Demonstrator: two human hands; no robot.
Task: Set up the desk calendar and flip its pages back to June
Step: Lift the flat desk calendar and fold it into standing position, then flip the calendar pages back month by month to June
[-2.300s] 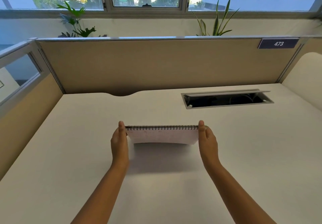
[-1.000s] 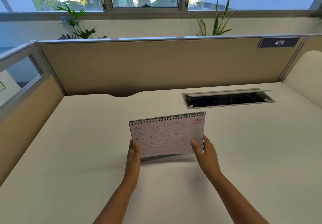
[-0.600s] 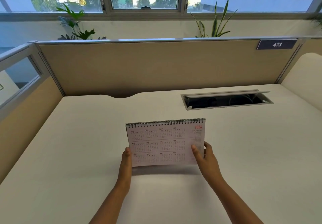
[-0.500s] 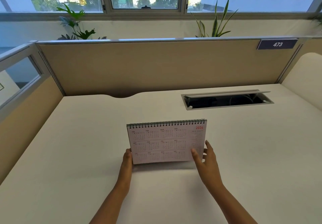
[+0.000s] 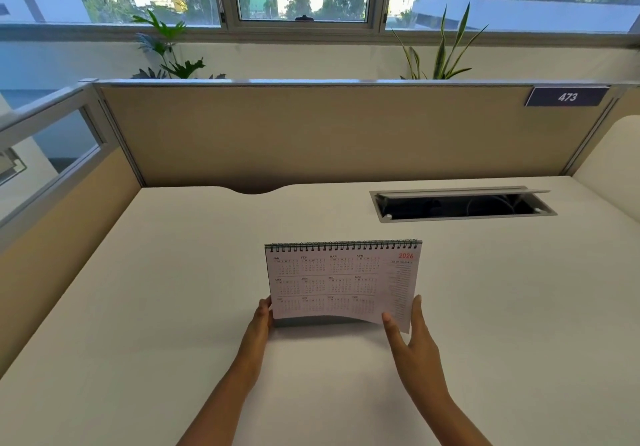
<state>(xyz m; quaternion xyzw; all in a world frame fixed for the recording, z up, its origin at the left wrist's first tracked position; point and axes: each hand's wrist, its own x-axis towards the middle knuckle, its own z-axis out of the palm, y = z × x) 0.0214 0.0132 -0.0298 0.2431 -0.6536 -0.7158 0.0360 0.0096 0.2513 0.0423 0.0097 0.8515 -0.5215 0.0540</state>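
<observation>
Two hands worked the desk calendar (image 5: 341, 281) standing mid-desk (image 5: 156, 307): left hand (image 5: 261, 319) gripped its lower left corner, apparently to steady the stand, while right hand (image 5: 412, 333) pinched the lower right corner of the year-overview page, bowing it outward, likely to flip.

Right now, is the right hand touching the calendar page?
Touching. The head view shows the right hand pinching the lower right corner of the calendar front page, thumb in front and fingers behind, curling that corner.
</observation>
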